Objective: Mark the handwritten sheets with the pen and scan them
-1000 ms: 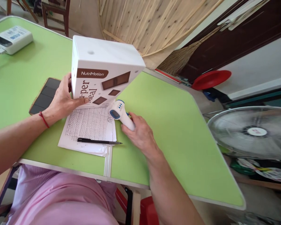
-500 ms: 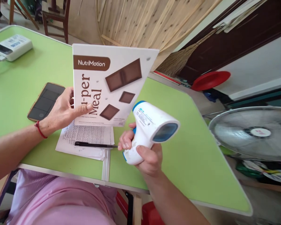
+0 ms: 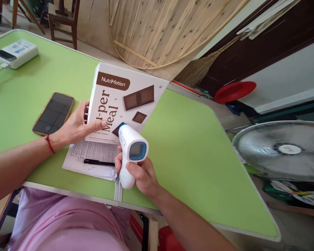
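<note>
My left hand grips a white and brown NutriMotion box by its lower left side, thumb across the printed front. The box is tilted back above the green table. In my right hand is a white and blue infrared thermometer, held by its handle with the small screen facing me. Its front end overlaps the lower part of the box in view; whether they touch I cannot tell. Under the box lie handwritten papers with a black pen on them, partly hidden by the thermometer.
A smartphone lies beside my left wrist on the green table. Farther left is a white power bank with a cable. Off the right edge stand a fan and a red basin. A wooden chair is behind.
The thermometer has moved left toward the box and turned so its screen faces me. The box has lowered slightly and tilted back, its left side now showing.
</note>
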The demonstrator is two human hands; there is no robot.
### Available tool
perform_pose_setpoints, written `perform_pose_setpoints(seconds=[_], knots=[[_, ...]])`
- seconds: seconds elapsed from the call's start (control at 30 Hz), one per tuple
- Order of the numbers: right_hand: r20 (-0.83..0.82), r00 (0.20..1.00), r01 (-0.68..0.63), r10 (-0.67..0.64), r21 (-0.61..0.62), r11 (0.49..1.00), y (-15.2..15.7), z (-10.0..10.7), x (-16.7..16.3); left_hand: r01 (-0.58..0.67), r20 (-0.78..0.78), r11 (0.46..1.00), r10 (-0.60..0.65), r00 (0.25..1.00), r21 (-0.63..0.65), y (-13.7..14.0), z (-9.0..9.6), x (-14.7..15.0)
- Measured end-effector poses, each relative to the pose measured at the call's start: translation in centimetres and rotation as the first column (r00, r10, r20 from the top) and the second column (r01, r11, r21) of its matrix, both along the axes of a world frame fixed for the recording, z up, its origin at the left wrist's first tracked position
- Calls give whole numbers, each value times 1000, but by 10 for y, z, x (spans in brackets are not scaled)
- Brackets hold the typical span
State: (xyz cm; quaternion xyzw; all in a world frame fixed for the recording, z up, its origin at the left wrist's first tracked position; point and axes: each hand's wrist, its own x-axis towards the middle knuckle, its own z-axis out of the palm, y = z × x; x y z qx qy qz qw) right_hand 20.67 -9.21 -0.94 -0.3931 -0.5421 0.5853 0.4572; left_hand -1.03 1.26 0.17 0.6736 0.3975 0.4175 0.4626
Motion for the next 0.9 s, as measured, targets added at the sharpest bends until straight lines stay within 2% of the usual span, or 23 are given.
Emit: perform_pose_setpoints(seconds=[0.1, 0.23, 0.57, 0.9], knots=[[-21, 1000, -1, 0, -36, 999, -1, -2, 0, 53, 16, 999, -52, 998, -10, 2, 0, 0], [-12, 1000, -16, 15, -79, 997, -1, -1, 2, 57, -13, 998, -57, 998, -5, 3, 0, 0], [111, 989, -90, 94, -35, 995, 1, 6, 6, 98, -50, 995, -98, 994, -11, 3, 2, -1], [97, 992, -84, 87, -28, 996, 3, 6, 5, 105, -54, 994, -107, 993, -36, 2, 4, -2]])
